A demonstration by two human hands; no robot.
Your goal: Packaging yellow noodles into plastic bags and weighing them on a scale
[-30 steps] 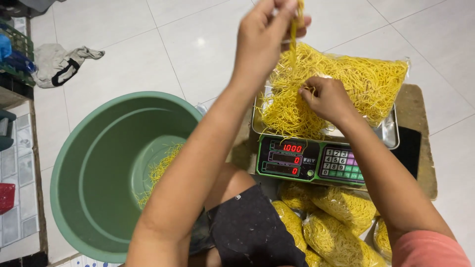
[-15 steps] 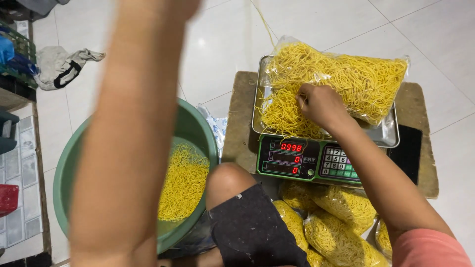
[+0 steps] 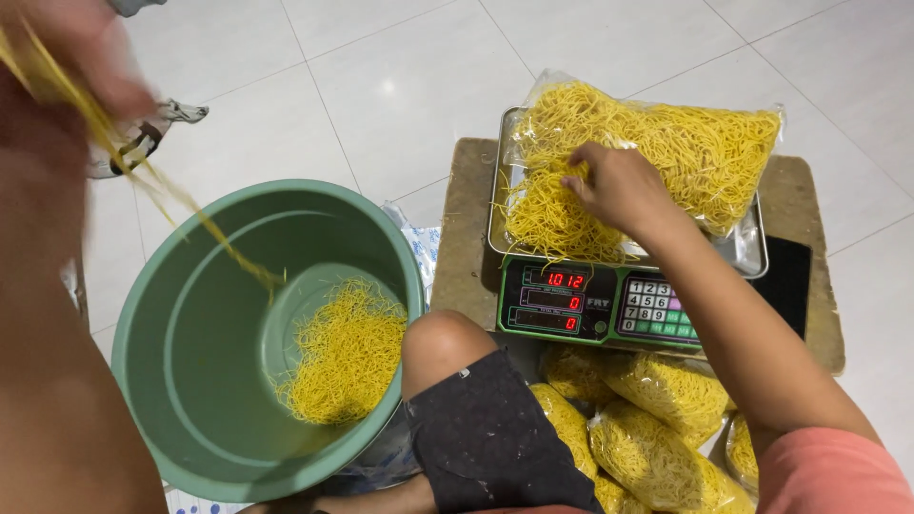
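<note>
Presently: right hand (image 3: 619, 186) pressed palm-down on yellow noodles (image 3: 657, 152), fingers bent and spread apart, tips sunk among the strands at the mouth of a clear plastic bag (image 3: 762, 128). No pinch or grip visible; resting on top, not closed around anything. Bag lying on its side across a metal tray (image 3: 747, 255), noodles spilling out of the open end toward the tray's left edge. Tray seated on a green digital scale (image 3: 600, 305); red digits lit on the display, keypad to their right. Scale set on a brown wooden board (image 3: 809, 205) lying on the white tiled floor (image 3: 400, 86).

Left hand (image 3: 90, 57) raised at upper left, close to the camera and badly blurred. Closed on a few long noodle strands (image 3: 181, 205); exact finger position not readable. Strands trailing down and to the right into a green plastic basin (image 3: 190, 314), lower ends reaching its inner bottom. Loose heap of noodles (image 3: 347, 352) lying in the basin's right half.

Between basin and scale: bare knee (image 3: 447, 338) with dark shorts (image 3: 486, 438) below it. Just under the scale, near the bottom edge: several filled noodle bags (image 3: 657, 419) piled touching one another. Grey cloth (image 3: 143, 138) on the floor at upper left, partly hidden behind the left arm.
</note>
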